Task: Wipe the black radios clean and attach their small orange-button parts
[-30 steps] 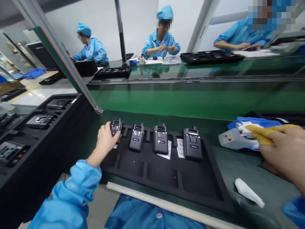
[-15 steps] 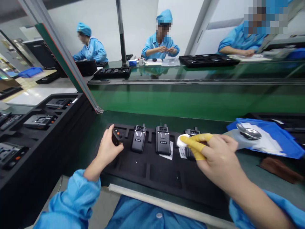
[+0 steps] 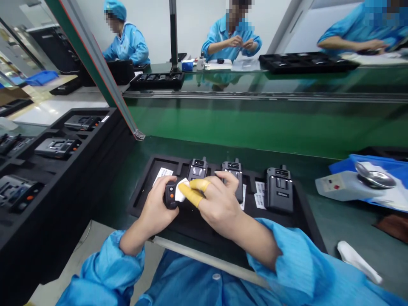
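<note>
My left hand (image 3: 157, 209) grips a small black radio device (image 3: 170, 195) with an orange button, held just above the near part of the black foam tray (image 3: 145, 187). My right hand (image 3: 218, 202), with yellow finger cots on two fingers, pinches a small white wipe (image 3: 181, 189) against the device. Three more black devices (image 3: 280, 189) stand in the tray's back row, with white paper labels (image 3: 162, 173) lying in and between the slots.
A stack of black trays with devices (image 3: 57, 146) stands at my left. A white dispenser with a metal dish (image 3: 341, 185) sits on blue sheet at right, a white wrapper (image 3: 358, 257) nearer. Beyond the green conveyor (image 3: 255, 123), three people in blue work.
My left hand lifted the leftmost device out of its slot and drew it toward me. My right hand came across from the right with the white wipe and met it.
</note>
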A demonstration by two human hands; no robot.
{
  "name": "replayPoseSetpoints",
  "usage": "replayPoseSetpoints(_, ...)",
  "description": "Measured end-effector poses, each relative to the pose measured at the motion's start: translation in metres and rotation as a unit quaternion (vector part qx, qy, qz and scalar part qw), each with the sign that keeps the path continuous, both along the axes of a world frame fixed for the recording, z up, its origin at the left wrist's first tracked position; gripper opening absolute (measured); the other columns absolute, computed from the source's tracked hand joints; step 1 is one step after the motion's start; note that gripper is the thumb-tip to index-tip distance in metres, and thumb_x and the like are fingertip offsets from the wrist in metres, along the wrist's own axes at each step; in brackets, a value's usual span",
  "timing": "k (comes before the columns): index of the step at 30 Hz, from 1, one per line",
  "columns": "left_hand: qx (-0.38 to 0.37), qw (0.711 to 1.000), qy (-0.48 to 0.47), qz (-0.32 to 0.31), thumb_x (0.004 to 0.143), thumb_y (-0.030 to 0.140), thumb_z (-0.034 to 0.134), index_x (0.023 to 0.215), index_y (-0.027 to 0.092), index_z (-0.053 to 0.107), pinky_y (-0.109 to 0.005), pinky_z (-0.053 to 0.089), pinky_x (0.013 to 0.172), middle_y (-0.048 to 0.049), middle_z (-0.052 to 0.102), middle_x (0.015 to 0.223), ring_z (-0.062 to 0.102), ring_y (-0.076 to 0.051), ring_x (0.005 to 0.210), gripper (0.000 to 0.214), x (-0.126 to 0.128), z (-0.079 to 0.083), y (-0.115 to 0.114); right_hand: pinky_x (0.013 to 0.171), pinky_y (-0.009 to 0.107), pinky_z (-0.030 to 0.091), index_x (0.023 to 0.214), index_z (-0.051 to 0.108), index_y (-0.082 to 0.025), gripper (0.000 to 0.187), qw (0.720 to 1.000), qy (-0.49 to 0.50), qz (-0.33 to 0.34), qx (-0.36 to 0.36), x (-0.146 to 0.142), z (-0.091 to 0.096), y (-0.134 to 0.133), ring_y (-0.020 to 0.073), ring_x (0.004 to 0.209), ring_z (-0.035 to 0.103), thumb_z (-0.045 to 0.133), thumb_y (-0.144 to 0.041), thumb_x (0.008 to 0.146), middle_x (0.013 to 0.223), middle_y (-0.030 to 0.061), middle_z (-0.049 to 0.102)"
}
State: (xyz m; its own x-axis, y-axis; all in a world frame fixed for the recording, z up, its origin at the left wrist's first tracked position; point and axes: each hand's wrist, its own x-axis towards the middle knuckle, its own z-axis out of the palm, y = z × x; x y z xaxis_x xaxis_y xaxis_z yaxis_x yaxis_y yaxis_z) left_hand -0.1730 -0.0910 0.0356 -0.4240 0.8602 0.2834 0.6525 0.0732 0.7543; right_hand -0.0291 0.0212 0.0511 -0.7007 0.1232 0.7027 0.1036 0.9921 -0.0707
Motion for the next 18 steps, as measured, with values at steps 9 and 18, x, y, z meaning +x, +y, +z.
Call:
replayPoseSetpoints(9,0.006,1.000,-0.010,-0.018,0.054,0.005,0.050,0.108,0.021,0.049,-0.040,0.045,0.093,-0.0064,0.060,0.109,0.058,-0.024,0.104,0.056,-0.007,0.002,0.002,0.091,0.037,0.022,0.099,0.063,-0.030,0.031,0.999,-0.009,0.018,0.045,-0.016,0.000,0.006,0.0115,0.079,0.056,0.041,-0.009,0.089,0.079,-0.0062,0.068)
replayPoseSetpoints(18,0.011,0.999,-0.017,-0.025,0.057,0.006,0.052,0.110,0.020,0.049,-0.039,0.047,0.091,-0.0069,0.059,0.107,0.059,-0.024,0.102,0.055,-0.009,0.000,0.002,0.089,0.037,0.022,0.092,0.065,-0.028,0.033,0.998,-0.002,0.029,0.062,-0.026,0.005,0.004,0.0103,0.074,0.053,0.038,-0.009,0.090,0.075,-0.0065,0.067)
